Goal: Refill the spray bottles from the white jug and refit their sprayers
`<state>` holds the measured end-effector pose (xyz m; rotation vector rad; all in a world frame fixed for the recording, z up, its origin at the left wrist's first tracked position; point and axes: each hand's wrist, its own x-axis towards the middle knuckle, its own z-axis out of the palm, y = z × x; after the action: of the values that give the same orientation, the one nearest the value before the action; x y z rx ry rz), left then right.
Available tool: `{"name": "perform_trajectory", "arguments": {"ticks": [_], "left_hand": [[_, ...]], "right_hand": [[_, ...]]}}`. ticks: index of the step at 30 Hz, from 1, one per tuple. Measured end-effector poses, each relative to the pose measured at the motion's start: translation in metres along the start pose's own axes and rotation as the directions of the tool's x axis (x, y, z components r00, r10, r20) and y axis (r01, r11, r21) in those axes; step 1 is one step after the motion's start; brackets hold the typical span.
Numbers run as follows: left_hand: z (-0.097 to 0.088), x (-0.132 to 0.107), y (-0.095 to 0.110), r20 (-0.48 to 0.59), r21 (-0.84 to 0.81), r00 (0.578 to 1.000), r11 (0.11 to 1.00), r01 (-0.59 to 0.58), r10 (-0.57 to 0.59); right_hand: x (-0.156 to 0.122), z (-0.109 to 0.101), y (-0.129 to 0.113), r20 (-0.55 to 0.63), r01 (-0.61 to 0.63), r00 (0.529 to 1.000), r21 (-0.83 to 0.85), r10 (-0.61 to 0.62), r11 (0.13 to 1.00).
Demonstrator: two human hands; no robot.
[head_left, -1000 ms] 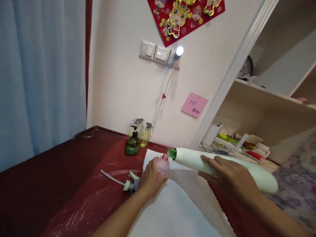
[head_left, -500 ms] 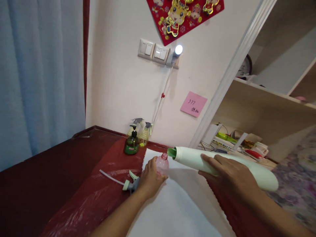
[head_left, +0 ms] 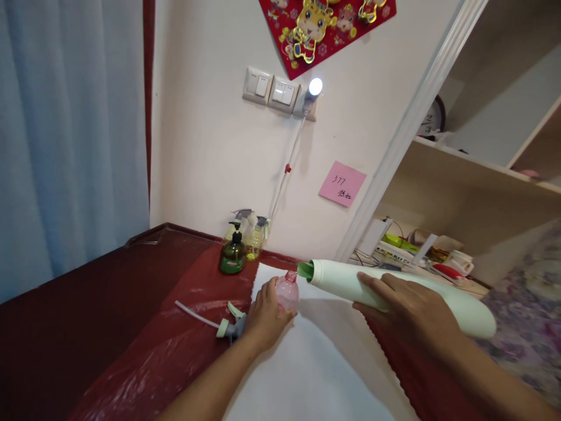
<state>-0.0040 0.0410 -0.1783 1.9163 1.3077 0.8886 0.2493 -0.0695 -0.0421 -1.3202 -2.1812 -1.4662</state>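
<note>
Red-covered worktop point(head_left: 197, 282), pouring apparently underway

Left grip point(head_left: 268, 316) holds the pink bottle point(head_left: 289, 295), right grip point(head_left: 405, 304) a tilted green container point(head_left: 337, 279) at its mouth; spray head point(head_left: 232, 328) off, lying left.

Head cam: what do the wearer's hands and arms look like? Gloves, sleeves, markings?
Left hand and right hand: both bare, five-fingered, no gloves. Left forearm and right forearm: no sleeves in view. No watch, rings, cables or markings visible. Nails too small to judge.
</note>
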Motion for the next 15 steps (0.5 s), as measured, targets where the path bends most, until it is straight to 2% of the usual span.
{"name": "perform_trajectory", "arguments": {"ticks": [15], "left_hand": [[0.0028, 0.0028, -0.004, -0.004, 0.005, 1.0, 1.0, -0.018, 0.018]], "right_hand": [[-0.0001, -0.0015, 0.0015, 0.0, -0.008, 1.0, 0.006, 0.008, 1.0]]}}
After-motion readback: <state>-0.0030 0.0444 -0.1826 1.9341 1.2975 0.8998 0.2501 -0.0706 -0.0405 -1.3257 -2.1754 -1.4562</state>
